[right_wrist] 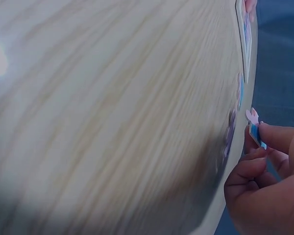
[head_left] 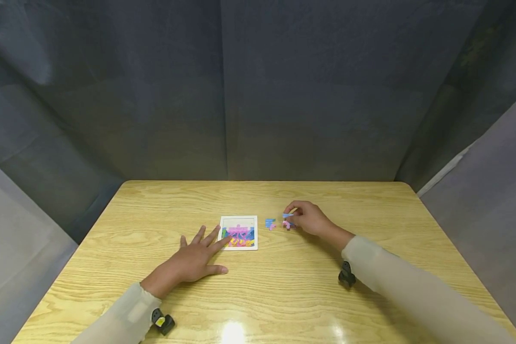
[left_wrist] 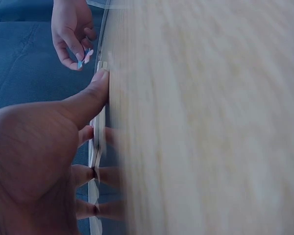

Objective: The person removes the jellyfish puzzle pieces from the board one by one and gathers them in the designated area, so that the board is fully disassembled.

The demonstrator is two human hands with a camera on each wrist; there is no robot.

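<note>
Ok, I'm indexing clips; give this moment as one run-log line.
left hand: spread at puzzle board | right hand: pinching puzzle piece | loose piece: on table, right of puzzle board

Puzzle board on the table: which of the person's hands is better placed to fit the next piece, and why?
Probably the right hand: it pinches a puzzle piece, while the left hand lies spread partly over the puzzle board, holding no piece.
</note>
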